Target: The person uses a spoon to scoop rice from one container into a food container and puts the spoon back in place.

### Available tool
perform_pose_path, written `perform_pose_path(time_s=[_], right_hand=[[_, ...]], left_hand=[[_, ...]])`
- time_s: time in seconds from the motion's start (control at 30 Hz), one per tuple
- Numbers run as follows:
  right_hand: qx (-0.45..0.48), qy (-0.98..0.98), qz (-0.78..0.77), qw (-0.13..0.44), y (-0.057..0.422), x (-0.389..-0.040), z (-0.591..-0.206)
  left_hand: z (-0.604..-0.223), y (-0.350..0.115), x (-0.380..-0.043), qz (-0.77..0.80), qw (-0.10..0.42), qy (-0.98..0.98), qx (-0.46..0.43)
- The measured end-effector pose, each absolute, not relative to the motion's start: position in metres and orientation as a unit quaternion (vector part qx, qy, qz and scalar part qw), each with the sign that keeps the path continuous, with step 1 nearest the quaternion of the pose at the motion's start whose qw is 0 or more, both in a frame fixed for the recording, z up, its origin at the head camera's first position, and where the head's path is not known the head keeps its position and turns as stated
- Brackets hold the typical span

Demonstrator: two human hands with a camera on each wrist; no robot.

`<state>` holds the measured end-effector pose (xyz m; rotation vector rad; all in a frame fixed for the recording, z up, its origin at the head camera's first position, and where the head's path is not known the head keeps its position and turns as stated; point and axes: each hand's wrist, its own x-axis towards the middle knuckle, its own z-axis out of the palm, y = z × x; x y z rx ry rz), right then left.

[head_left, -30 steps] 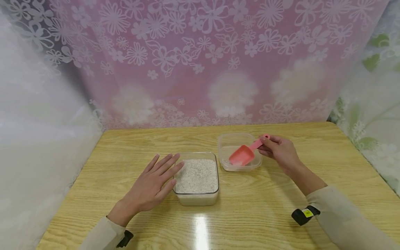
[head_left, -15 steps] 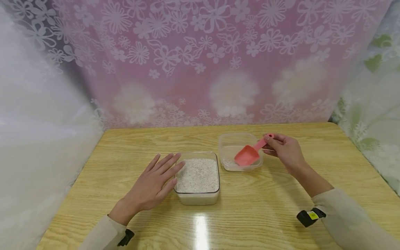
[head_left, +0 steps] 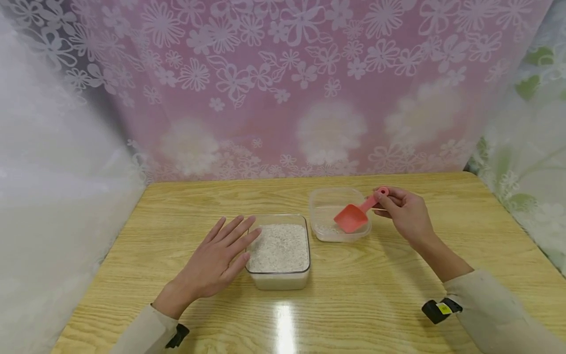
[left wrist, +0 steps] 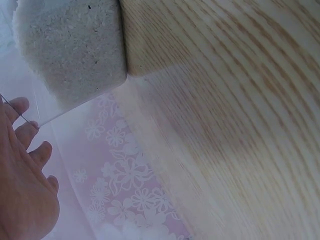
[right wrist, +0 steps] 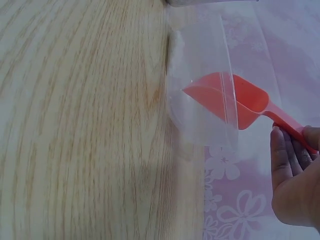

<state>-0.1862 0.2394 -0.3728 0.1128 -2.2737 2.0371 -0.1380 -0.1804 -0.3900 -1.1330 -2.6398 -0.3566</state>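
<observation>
My right hand (head_left: 404, 214) pinches the handle of a coral-pink scoop (head_left: 352, 218). The scoop's bowl dips inside a clear plastic container (head_left: 319, 209), and in the right wrist view its red bowl (right wrist: 227, 97) shows partly through the wall. A thin layer of rice (head_left: 327, 230) lies on that container's bottom. To the left stands a clear square container with a dark rim, filled with rice (head_left: 280, 248). My left hand (head_left: 216, 260) lies with straight, spread fingers along its left side, fingertips at the rim; the left wrist view shows the rice (left wrist: 75, 47) through the wall.
Both containers stand on a light wood-grain table (head_left: 353, 305). Behind its back edge hangs a pink floral curtain (head_left: 265, 123). Pale curtains (head_left: 66, 196) hang at the left and right sides. Each sleeve carries a black wrist strap (head_left: 438, 310).
The scoop has moved slightly to the right within the clear plastic container, its bowl now holding no visible rice. My left hand has stayed in place.
</observation>
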Motion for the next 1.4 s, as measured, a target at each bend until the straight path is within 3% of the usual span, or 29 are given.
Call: perform_pose_path(time_s=[0.63, 0.97, 1.4], right_hand=[[0.054, -0.705, 0.702, 0.085, 0.24, -0.1819, -0.3692], [0.099, -0.749, 0.646, 0.105, 0.2414, -0.1798, -0.3689], [0.061, -0.673, 0.73, 0.105, 0.2471, -0.1759, -0.3702]], left_hand=[[-0.3892, -0.1819, -0.1369, -0.117, 0.128, -0.906, -0.386], [-0.3893, -0.1813, -0.1368, -0.116, 0.127, -0.906, -0.388], [-0.3882, -0.1802, -0.1375, -0.113, 0.128, -0.905, -0.39]])
